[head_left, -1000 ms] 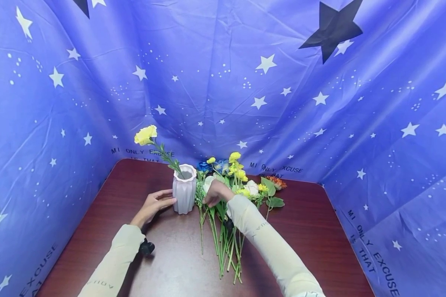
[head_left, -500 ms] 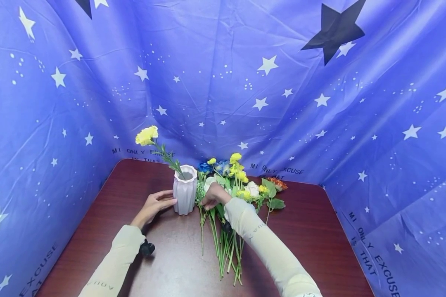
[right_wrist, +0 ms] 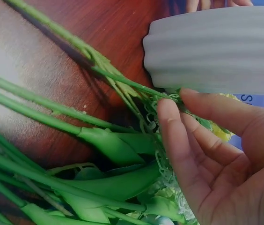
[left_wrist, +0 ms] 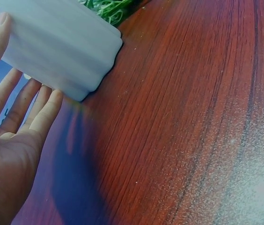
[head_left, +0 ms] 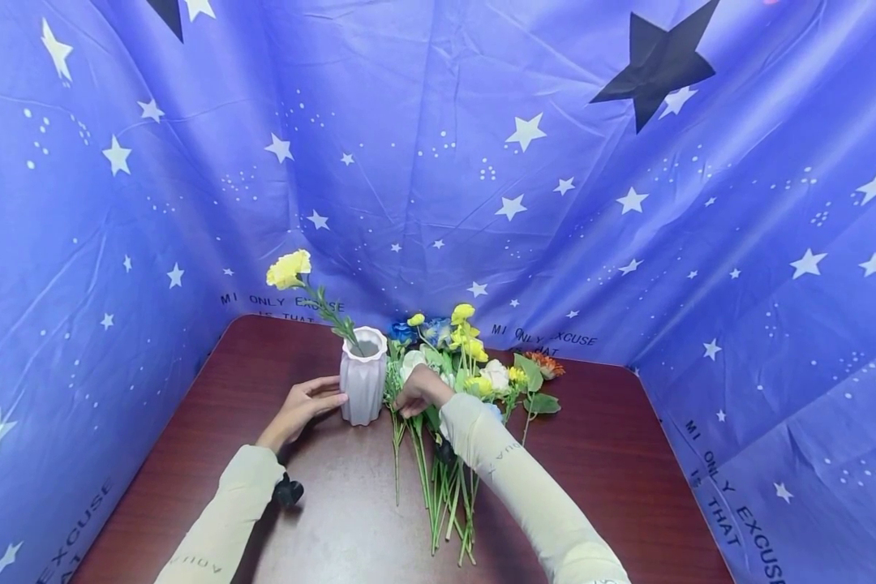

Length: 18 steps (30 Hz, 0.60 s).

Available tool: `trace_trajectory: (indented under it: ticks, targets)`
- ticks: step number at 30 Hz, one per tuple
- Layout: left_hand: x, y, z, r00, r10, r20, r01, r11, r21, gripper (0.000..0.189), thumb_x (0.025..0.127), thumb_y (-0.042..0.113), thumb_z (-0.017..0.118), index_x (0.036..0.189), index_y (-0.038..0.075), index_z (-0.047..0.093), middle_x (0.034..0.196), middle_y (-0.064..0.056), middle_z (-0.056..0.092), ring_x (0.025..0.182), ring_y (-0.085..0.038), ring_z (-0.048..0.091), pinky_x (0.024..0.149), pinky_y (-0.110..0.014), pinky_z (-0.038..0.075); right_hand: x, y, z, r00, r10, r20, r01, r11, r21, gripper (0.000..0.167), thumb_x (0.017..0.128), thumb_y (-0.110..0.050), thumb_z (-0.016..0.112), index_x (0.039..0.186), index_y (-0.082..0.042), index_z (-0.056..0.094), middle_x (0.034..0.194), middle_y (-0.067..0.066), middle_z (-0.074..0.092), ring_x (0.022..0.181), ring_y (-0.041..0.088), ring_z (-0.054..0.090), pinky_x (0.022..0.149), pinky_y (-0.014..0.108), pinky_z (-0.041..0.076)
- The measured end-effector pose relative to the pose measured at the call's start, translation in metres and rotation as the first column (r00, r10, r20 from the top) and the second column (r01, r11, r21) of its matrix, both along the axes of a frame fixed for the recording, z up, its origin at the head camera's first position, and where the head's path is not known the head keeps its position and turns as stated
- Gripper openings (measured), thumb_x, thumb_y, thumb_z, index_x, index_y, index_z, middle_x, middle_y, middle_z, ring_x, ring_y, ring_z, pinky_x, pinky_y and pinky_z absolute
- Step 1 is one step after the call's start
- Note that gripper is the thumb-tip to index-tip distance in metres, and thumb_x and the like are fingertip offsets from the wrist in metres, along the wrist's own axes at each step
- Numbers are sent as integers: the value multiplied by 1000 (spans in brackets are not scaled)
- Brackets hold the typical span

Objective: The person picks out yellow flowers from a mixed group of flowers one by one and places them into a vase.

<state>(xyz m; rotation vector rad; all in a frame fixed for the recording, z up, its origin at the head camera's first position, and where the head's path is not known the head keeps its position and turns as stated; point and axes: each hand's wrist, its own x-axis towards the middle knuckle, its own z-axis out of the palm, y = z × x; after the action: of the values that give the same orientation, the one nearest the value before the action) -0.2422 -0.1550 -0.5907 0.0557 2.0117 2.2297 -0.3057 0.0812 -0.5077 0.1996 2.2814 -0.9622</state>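
Observation:
A pale fluted vase [head_left: 362,385] stands upright on the table with a single yellow carnation [head_left: 289,269] leaning out to the left. On the vase's left side, my left hand [head_left: 299,412] touches it with thumb and fingertips. Seen from the left wrist, the fingers [left_wrist: 47,112] are fairly straight and meet the vase wall. My right hand [head_left: 421,392] is just right of the vase, over a pile of artificial flowers. Its thumb and index finger pinch a thin green sprig [right_wrist: 118,79] near its leafy part, apart from the thicker stems. The sprig's upper part is partly hidden.
The pile's flower heads, including yellow blooms [head_left: 464,328], blue blooms [head_left: 438,328], a white rose [head_left: 495,371] and an orange flower [head_left: 546,363], lie toward the back. Their stems [head_left: 445,511] point forward across the brown table [head_left: 613,454]. A starry blue cloth [head_left: 423,162] surrounds it.
The right hand has shifted slightly left within the pile, toward the sprig beside the vase. The left hand and vase stay in place.

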Motion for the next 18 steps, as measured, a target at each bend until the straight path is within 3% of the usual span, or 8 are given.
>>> trace_trajectory:
  ticks: [1, 2, 4, 8, 11, 14, 18]
  targets:
    - [0, 0, 0, 1000, 1, 2, -1, 1000, 0, 61, 90, 4, 76, 142, -13, 49, 134, -28, 62, 102, -3, 69, 92, -23, 59, -1, 0, 1, 1000, 2, 5, -2, 1000, 9, 13, 80, 6, 81, 88, 12, 72, 74, 19, 74, 53, 16, 66, 69, 32, 65]
    - [0, 0, 0, 1000, 4, 4, -4, 1000, 2, 61, 90, 4, 76, 142, -13, 49, 134, -29, 62, 102, -3, 69, 92, -23, 59, -12, 1, -13, 999, 8, 35, -8, 1000, -6, 13, 78, 6, 82, 84, 12, 72, 73, 21, 73, 52, 18, 66, 63, 31, 64]
    - [0, 0, 1, 1000, 3, 3, -3, 1000, -1, 61, 90, 4, 76, 142, -13, 49, 135, -29, 62, 102, -3, 69, 92, -23, 58, -21, 3, -22, 998, 20, 53, -20, 1000, 0, 12, 78, 6, 82, 83, 12, 72, 75, 22, 74, 56, 20, 70, 61, 30, 64]
    - [1, 1, 2, 1000, 2, 4, -2, 1000, -7, 62, 90, 5, 76, 143, -12, 49, 135, -29, 61, 103, -3, 69, 92, -23, 58, -21, 7, -18, 998, 33, 58, -31, 999, -20, 9, 82, 7, 78, 85, 13, 73, 80, 23, 75, 54, 20, 68, 63, 30, 64]
    - [2, 1, 2, 1000, 1, -2, -1, 1000, -17, 62, 90, 6, 76, 143, -12, 49, 135, -29, 62, 103, -3, 68, 92, -22, 58, -5, 8, 10, 1000, 19, 24, -18, 999, -39, 7, 86, 10, 73, 91, 14, 73, 80, 22, 75, 50, 15, 64, 65, 28, 64]
    - [2, 1, 3, 1000, 1, -6, -1, 1000, -15, 62, 90, 6, 76, 142, -13, 49, 134, -29, 62, 102, -2, 68, 92, -22, 58, -1, 12, 22, 1000, 10, 22, -8, 996, -85, 13, 87, 12, 70, 98, 17, 72, 73, 19, 73, 49, 13, 61, 59, 23, 61]
    - [2, 1, 3, 1000, 6, 7, -6, 1000, -24, 61, 91, 7, 76, 142, -12, 49, 135, -30, 61, 102, -2, 68, 92, -22, 58, -2, 19, 34, 1000, 15, 13, -14, 992, -128, 22, 87, 12, 66, 108, 18, 70, 83, 23, 76, 50, 12, 63, 63, 25, 63]
